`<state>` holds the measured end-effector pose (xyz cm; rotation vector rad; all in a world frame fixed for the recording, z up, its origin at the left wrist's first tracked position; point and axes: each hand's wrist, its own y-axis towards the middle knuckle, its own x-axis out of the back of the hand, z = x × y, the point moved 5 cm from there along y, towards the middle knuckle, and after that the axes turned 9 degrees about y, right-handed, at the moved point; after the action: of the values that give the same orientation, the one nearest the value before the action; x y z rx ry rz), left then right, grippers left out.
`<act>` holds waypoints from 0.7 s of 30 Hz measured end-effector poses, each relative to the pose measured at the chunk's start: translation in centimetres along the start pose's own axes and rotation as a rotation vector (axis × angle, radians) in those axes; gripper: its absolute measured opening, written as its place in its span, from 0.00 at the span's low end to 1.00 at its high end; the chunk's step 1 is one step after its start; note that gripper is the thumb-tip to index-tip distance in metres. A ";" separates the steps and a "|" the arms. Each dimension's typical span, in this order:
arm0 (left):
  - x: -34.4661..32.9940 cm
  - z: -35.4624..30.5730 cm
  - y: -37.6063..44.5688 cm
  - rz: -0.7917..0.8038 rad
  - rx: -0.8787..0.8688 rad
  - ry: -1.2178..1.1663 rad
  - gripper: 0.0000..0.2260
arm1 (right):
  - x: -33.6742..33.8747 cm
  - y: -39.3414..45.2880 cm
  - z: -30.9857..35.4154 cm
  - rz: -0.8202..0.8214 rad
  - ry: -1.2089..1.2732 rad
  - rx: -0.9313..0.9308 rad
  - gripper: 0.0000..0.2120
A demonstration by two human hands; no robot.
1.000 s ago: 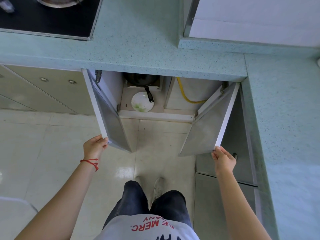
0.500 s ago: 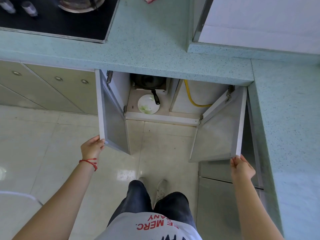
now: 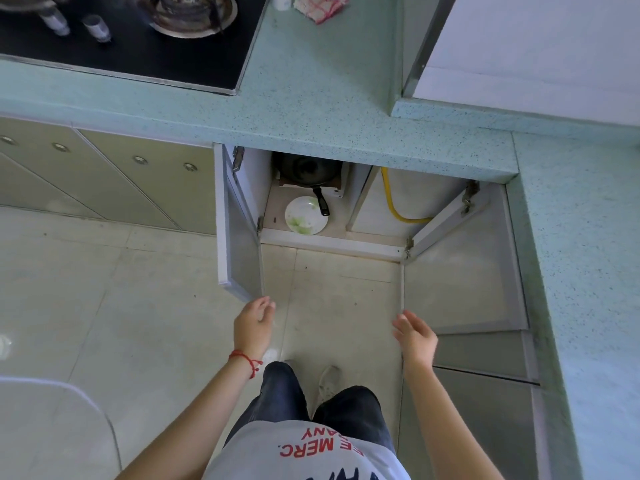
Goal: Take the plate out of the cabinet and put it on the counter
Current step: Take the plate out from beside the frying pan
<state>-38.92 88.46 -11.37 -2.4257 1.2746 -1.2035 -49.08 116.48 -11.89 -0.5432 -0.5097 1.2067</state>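
A white plate [image 3: 306, 215] with green marks lies on the floor of the open cabinet [image 3: 332, 242] under the speckled teal counter [image 3: 311, 98]. A black pan [image 3: 306, 169] stands just behind the plate, its handle reaching over the plate's rim. Both cabinet doors hang open: the left door [image 3: 239, 233] and the right door [image 3: 457, 268]. My left hand [image 3: 253, 326], with a red string at the wrist, hovers below the left door, fingers apart, holding nothing. My right hand [image 3: 414, 336] is also empty and open, just below the right door's corner.
A black stove top [image 3: 131, 46] with a burner and two small bottles sits at the back left of the counter. A red-checked cloth [image 3: 320, 6] lies beside it. A yellow hose [image 3: 398, 202] runs inside the cabinet's right half. Tiled floor and my legs are below.
Both hands have let go of the door edges and moved inward toward the middle. The doors stand wider open, and the view has shifted back.
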 end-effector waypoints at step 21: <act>-2.7 -4.7 5.9 0.119 -0.486 0.764 0.22 | -13.4 0.3 2.9 0.511 -1.015 0.612 0.21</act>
<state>-46.82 87.80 -12.52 -2.1614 2.0794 -2.0987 -54.86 104.04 -10.98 0.5563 -0.8181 2.0115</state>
